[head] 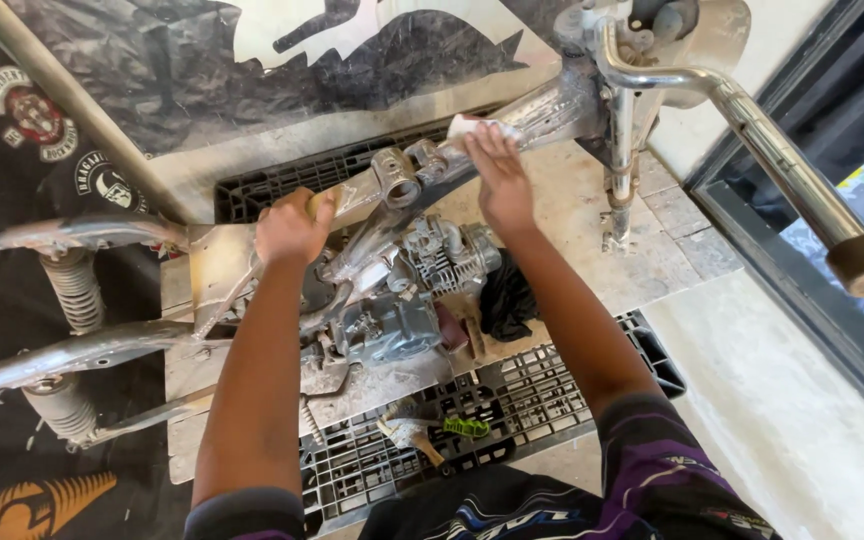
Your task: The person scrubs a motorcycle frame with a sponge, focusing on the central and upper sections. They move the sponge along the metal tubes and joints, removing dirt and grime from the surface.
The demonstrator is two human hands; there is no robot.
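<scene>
Both hands work on a stripped motorcycle frame (pixel 372 190): the left hand (pixel 292 228) is clenched around the frame's spine, while the right hand (pixel 497 170) presses a pale sanding pad (pixel 467 126) against the tube farther up. Below the grips sits the engine (pixel 407 290); chrome handlebars (pixel 752 120) lie beyond the pad.

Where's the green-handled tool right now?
In the head view, the green-handled tool lies on the black plastic pallet, low centre, just below the engine, between the person's forearms.

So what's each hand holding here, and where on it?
The right hand presses a small pale pad flat against the motorcycle frame. The left hand wraps around the frame's lower tube.
</scene>
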